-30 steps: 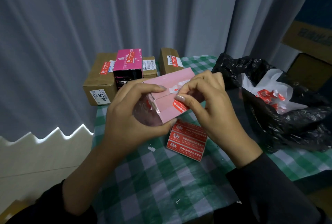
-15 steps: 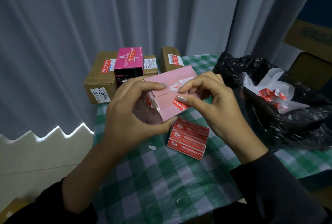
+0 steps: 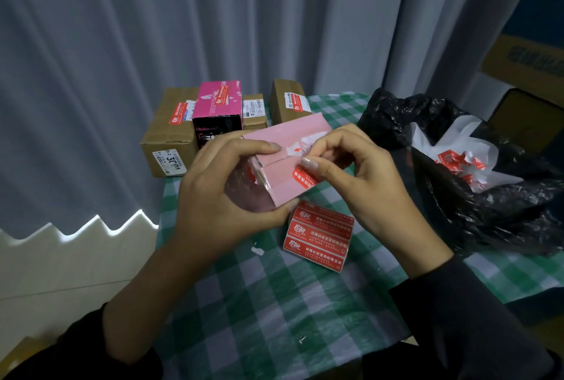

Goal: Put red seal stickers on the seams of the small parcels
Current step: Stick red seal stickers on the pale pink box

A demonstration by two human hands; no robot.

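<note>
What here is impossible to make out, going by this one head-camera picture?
Head view, all four:
1. The red seal sticker on the pink parcel: the thumb of the right hand covers its upper end, so whether it spans the seam is unclear.
2. The parcel's underside: hidden by the left hand.
3. Print on the sticker sheet: too small to read.
4. The black bag: cut by the right edge; its folds hide most contents.
</note>
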